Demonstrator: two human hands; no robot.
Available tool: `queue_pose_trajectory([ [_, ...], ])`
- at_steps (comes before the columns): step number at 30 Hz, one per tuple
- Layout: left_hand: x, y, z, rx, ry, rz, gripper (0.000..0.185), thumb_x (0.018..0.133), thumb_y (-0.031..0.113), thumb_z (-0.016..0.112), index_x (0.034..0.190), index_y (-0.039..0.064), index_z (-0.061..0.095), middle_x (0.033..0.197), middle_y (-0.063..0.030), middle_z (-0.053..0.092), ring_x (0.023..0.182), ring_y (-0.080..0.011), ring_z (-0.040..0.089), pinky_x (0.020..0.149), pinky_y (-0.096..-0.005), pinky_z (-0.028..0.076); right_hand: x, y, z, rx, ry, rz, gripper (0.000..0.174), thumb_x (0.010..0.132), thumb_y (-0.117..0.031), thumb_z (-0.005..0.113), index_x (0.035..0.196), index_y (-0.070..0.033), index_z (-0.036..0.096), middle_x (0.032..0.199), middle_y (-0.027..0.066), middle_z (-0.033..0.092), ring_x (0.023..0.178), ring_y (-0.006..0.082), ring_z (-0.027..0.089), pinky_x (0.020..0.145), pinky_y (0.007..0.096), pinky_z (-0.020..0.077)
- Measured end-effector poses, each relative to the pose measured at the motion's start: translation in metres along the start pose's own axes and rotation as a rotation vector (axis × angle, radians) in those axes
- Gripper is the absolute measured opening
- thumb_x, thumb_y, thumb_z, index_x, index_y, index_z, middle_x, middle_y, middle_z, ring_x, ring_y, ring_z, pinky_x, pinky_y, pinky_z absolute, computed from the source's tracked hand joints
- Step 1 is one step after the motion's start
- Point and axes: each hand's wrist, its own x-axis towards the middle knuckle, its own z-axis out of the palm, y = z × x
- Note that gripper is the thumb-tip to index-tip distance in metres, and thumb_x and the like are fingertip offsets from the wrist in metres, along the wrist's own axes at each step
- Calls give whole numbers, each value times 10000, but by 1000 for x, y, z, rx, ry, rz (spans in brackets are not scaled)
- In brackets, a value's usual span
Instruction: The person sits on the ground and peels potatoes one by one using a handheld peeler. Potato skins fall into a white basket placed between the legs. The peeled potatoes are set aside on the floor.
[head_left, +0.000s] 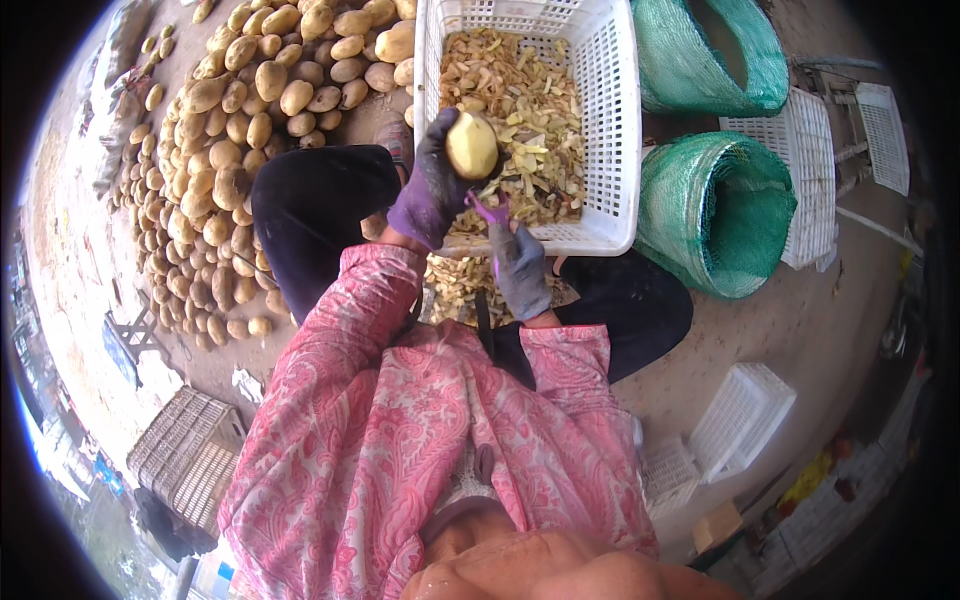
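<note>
My left hand (433, 182), in a purple work glove, grips a potato (472, 146) whose visible side is pale and largely peeled. My right hand (520, 271), in a worn grey-purple glove, holds a purple Y-shaped peeler (491, 208) by its handle. The peeler's head sits just below the potato; whether it touches cannot be told. Both hands are over the near end of a white plastic crate (610, 142). Inside the crate lies a thick layer of potato peelings (536, 135). More peelings (454, 279) lie beneath its near edge, between my legs.
A large heap of unpeeled potatoes (225, 154) spreads over the ground to the left. Two green mesh sacks (675, 202) with open tops stand right of the crate. White crates (810, 180) are behind them, another white crate (739, 424) lower right, and a beige crate (187, 450) lower left.
</note>
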Motion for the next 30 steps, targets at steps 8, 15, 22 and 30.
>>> queue_pose_trajectory([
  [8, -6, -8, -23, 833, -184, 349, 267, 899, 232, 585, 1090, 52, 535, 963, -71, 591, 873, -190, 597, 818, -307, 500, 21, -8, -8, 141, 140, -53, 350, 961, -352, 507, 927, -13, 588, 612, -1, 438, 541, 91, 404, 499, 268, 349],
  [15, -9, -3, -8, 409, 8, 94, 330, 883, 131, 627, 1165, 21, 495, 1064, -85, 566, 938, -193, 596, 836, -306, 502, 1, -2, -5, -43, 28, -66, 383, 964, -370, 501, 967, -1, 603, 675, 33, 499, 625, 111, 432, 581, 298, 401],
  [22, 8, 2, -25, 566, -116, 243, 379, 918, 363, 518, 1096, 29, 523, 988, -118, 601, 907, -238, 598, 833, -360, 498, 7, -1, -2, 151, 72, -79, 396, 948, -418, 508, 851, -37, 553, 567, -37, 420, 479, 61, 385, 454, 251, 319],
  [30, 30, 1, -75, 1169, -135, 483, 534, 708, 24, 752, 1179, 12, 501, 1129, -117, 567, 1074, -223, 555, 909, -334, 472, 13, -2, -3, -70, 109, -150, 309, 954, -302, 518, 1043, -18, 602, 741, 121, 591, 640, 246, 528, 599, 342, 446],
])
